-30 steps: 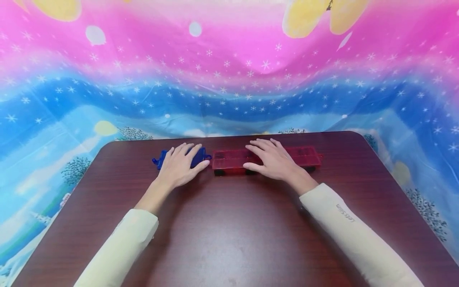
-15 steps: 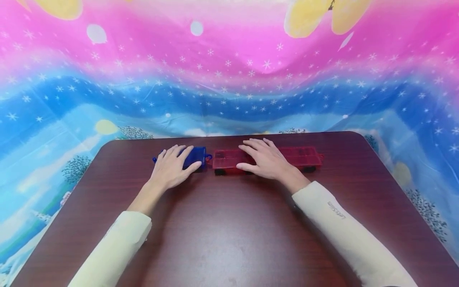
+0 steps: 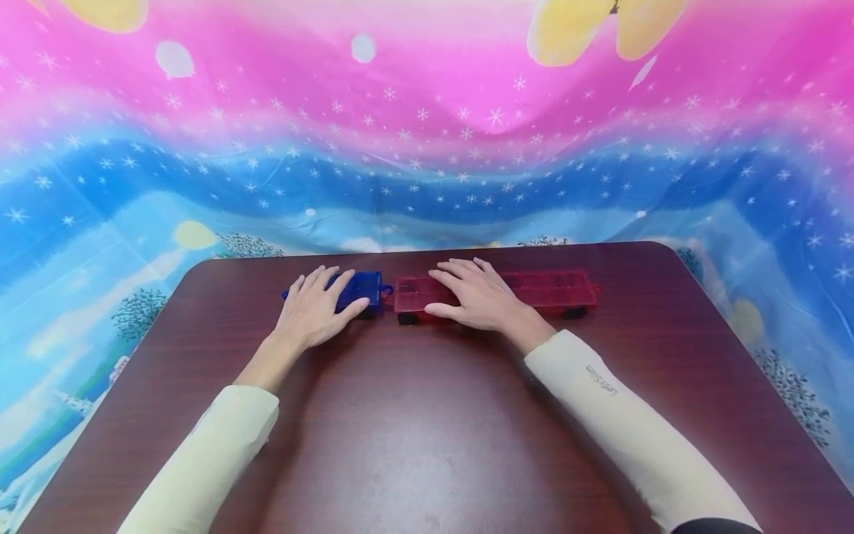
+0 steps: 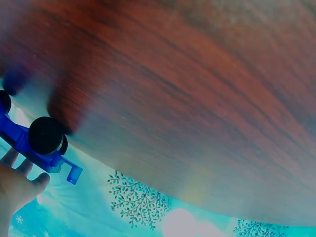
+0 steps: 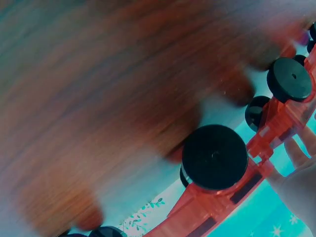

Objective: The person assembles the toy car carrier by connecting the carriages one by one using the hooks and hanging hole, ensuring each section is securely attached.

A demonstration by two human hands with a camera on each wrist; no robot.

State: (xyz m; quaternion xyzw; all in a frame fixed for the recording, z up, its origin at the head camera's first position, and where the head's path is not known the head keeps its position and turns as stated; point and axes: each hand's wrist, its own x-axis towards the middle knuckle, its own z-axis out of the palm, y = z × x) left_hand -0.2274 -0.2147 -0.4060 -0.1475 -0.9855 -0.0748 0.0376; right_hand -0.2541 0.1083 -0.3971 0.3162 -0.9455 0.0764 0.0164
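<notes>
In the head view, a see-through blue toy wagon stands near the table's far edge, with a hook at each end. My left hand rests over its left part, fingers spread and fairly straight. To its right runs a see-through red toy wagon row on black wheels. My right hand lies across its middle with extended fingers, hiding that stretch. The right wrist view shows two red wagon bodies joined by a coupling. Whether the blue hook is linked to the red end, I cannot tell.
The dark wooden table has rounded far corners. Behind it and along both sides hangs a printed cloth in pink and blue with snowflakes, close to the table's edge.
Both hands have slid left, the right hand farther along the red wagons, the left hand toward the blue wagon's left end. The wagons look almost unmoved.
</notes>
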